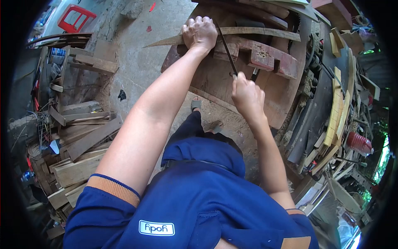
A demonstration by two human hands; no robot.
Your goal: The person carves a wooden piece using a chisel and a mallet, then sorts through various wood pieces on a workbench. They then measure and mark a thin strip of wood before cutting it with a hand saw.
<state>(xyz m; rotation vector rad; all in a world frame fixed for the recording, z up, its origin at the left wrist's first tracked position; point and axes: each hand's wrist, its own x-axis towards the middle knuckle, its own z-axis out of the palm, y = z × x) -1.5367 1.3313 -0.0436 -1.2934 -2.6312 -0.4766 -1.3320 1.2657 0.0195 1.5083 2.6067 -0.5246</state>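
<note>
My left hand [200, 34] is closed over a long, thin, curved wooden strip [261, 31], whose tapered end sticks out to the left. Just right of that hand, a narrow dark tool [227, 50] lies across the strip. Its lower end runs into my right hand [248, 94], which is wrapped round it; the handle is hidden by the fingers. Under the strip sits a worn reddish wooden block [262, 57] with notches, on a brown wooden workbench [273, 95].
Stacked boards [78, 170] lie at the left, with a red plastic object [76, 18] at the upper left. Long wooden pieces [333, 116] and a red plastic bottle [359, 143] are at the right. My foot [196, 103] stands by the bench edge.
</note>
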